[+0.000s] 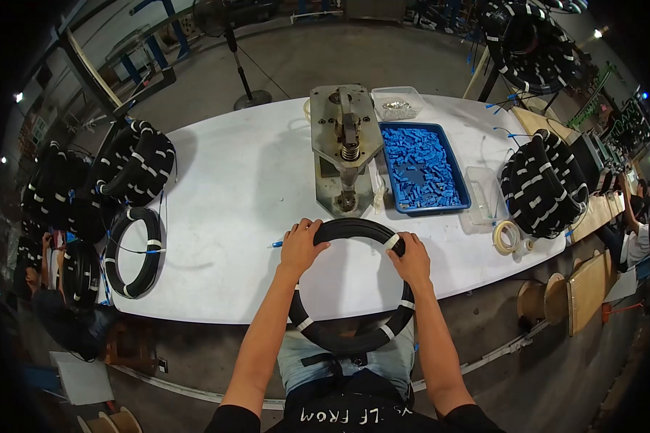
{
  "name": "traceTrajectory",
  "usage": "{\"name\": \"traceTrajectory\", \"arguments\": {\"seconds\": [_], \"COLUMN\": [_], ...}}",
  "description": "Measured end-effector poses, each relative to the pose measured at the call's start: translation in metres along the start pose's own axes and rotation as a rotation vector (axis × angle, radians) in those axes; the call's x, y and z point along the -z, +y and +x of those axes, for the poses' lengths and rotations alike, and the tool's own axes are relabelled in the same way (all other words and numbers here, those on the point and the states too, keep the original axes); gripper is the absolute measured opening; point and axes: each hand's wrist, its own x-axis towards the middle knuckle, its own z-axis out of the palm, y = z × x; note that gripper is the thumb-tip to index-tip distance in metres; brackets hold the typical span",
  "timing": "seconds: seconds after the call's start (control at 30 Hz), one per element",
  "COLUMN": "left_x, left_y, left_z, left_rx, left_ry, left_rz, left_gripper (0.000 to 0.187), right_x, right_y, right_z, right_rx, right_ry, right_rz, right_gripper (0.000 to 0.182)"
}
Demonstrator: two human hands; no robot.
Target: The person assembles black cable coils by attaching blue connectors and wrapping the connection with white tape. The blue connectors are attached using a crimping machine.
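Note:
Both of my hands grip a coil of black cable (354, 342) bound with white tape bands. My left hand (302, 245) is closed around its upper left side, and a blue connector tip (276, 245) sticks out to the left of that hand. On the upper right side, my right hand (412, 258) is wrapped around the coil near a white band. The coil's far part rests at the table, while its near part hangs over the front edge by my lap. Just beyond it stands a metal press (347, 148).
A blue tray (464, 189) of small blue parts sits right of the press, with clear plastic boxes (399, 94) nearby. Taped cable coils (545, 184) are stacked at the right, and another coil (154, 245) lies at the left. Tape rolls (506, 237) lie near the right edge.

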Motion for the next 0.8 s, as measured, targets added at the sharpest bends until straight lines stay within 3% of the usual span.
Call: {"name": "traceTrajectory", "arguments": {"seconds": [0.07,0.13,0.17,0.23,0.37,0.47,0.63,0.8], "left_x": [-0.001,-0.005,-0.005,0.001,-0.001,0.001,-0.008,-0.008], "left_y": [-0.001,-0.005,-0.001,0.006,0.009,0.015,0.01,0.012], "left_z": [-0.003,-0.006,-0.009,-0.023,-0.039,-0.04,-0.038,-0.039], "left_rx": [0.005,-0.127,-0.128,-0.1,0.042,0.13,0.004,0.036], "left_ry": [0.011,0.231,0.238,0.473,0.354,0.295,0.354,0.27], "left_rz": [0.012,0.004,0.001,-0.213,-0.308,-0.325,-0.213,-0.132], "left_gripper": [0.055,0.051,0.051,0.044,0.037,0.037,0.038,0.04], "right_x": [0.0,0.0,0.002,0.004,0.006,0.011,0.001,0.0], "right_y": [0.0,0.001,0.001,0.002,-0.008,-0.016,-0.001,0.0], "right_z": [-0.004,-0.01,-0.009,-0.009,-0.012,-0.009,-0.007,-0.015], "right_rx": [-0.029,-0.003,0.028,0.086,0.158,0.159,0.23,0.23], "right_ry": [0.016,0.047,0.081,0.151,0.229,0.164,0.268,0.329], "right_rz": [0.001,-0.038,-0.073,-0.047,0.053,0.152,0.254,0.245], "right_gripper": [0.049,0.048,0.048,0.045,0.038,0.034,0.032,0.031]}}
